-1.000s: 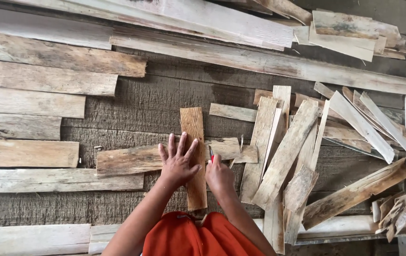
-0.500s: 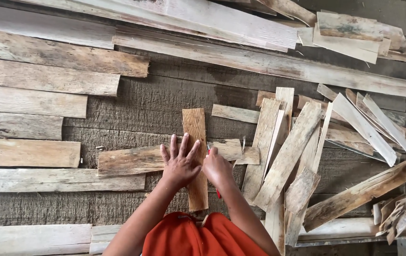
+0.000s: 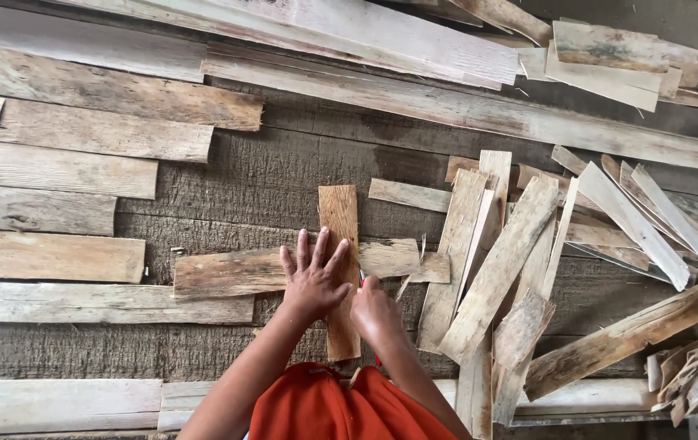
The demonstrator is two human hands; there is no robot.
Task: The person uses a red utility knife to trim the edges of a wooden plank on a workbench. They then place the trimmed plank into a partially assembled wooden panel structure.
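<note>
Orange-brown, the short upright wooden board (image 3: 339, 269) at lower centre of the frame is pressed flat by the left hand (image 3: 313, 281), fingers spread open. It is laid across a longer weathered horizontal plank (image 3: 227, 273). A small red pencil-like tool (image 3: 363, 281) is gripped by the closed right hand (image 3: 375, 314) against the board's right edge.

Two bare forearms and an orange garment, seen from above

Both arms are uncovered from wrist to elbow, with no sleeves, gloves, rings, bracelets or watch showing; the left hand (image 3: 314, 281) and the right hand (image 3: 375, 312) are bare; a bright orange cloth garment (image 3: 329, 405) fills the lower middle edge, smooth, plain, unpatterned, with a soft fold or seam running down its centre between two rounded halves.
</note>
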